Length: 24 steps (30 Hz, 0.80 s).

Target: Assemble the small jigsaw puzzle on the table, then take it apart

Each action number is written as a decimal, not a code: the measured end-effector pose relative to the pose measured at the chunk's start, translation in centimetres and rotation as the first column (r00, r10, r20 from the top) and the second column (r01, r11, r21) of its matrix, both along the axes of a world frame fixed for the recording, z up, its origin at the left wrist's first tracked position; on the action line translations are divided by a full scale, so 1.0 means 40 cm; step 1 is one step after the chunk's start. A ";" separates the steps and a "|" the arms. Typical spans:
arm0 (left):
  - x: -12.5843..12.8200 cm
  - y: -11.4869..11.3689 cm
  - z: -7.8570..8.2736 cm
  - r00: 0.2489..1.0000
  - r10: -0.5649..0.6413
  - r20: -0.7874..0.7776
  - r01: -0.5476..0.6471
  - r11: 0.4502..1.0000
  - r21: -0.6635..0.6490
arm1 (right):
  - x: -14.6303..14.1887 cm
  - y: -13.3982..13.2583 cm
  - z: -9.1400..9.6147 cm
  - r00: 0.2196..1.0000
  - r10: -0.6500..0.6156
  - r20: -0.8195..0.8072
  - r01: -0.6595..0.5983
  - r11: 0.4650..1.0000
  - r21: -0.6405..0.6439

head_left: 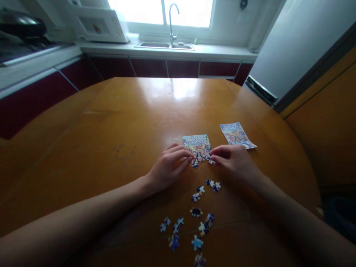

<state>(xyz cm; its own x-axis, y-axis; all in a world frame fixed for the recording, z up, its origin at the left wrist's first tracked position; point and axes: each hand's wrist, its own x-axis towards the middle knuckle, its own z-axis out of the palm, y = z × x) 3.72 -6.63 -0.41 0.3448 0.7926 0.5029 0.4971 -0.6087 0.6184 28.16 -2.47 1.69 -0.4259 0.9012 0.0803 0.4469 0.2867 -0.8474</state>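
Note:
A partly joined jigsaw puzzle (197,145) lies flat on the wooden table, its near edge ragged. My left hand (170,163) rests at its left side, thumb and forefinger pinched together at the lower left edge; what they hold, if anything, is hidden. At the lower right edge my right hand (235,160) pinches a small dark puzzle piece (210,154) against the puzzle. A puzzle piece (195,163) juts from the near edge between the hands. Several loose puzzle pieces (196,212) are scattered nearer to me, between my forearms.
A creased picture sheet (236,134) lies right of the puzzle. The round table (133,118) fills the middle of the view. Beyond it are a counter with a sink (155,45) and faucet (171,26), a white microwave (97,25), a stove pan (22,24) and a fridge (289,48).

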 end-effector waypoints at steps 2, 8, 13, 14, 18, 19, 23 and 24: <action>-0.001 0.000 -0.001 1.000 0.000 -0.004 0.000 1.000 -0.016 | 0.003 0.004 -0.003 0.991 0.074 0.113 -0.085 0.992 0.097; 0.001 0.003 0.000 1.000 0.002 0.004 -0.002 0.999 -0.033 | 0.002 0.006 -0.018 0.961 0.160 0.224 -0.198 0.967 0.160; 0.002 0.004 0.002 1.000 -0.001 0.010 0.002 0.999 -0.044 | 0.003 0.009 -0.023 0.950 0.155 0.270 -0.205 0.964 0.167; 0.002 0.003 0.002 1.000 -0.002 0.008 0.003 0.999 -0.047 | 0.003 0.009 -0.023 0.946 0.153 0.285 -0.207 0.963 0.171; 0.001 0.003 0.001 1.000 0.001 0.000 -0.001 0.999 -0.052 | 0.001 0.008 -0.023 0.939 0.120 0.324 -0.188 0.964 0.188; 0.001 0.002 0.001 1.000 0.001 0.000 -0.001 0.999 -0.051 | 0.001 0.008 -0.023 0.940 0.113 0.322 -0.181 0.965 0.191; 0.000 0.001 0.001 1.000 -0.004 0.002 0.004 0.999 -0.053 | 0.001 0.007 -0.023 0.938 0.123 0.325 -0.196 0.960 0.202; -0.001 0.001 0.002 1.000 -0.003 0.001 0.003 0.998 -0.055 | 0.001 0.006 -0.022 0.934 0.133 0.330 -0.210 0.956 0.207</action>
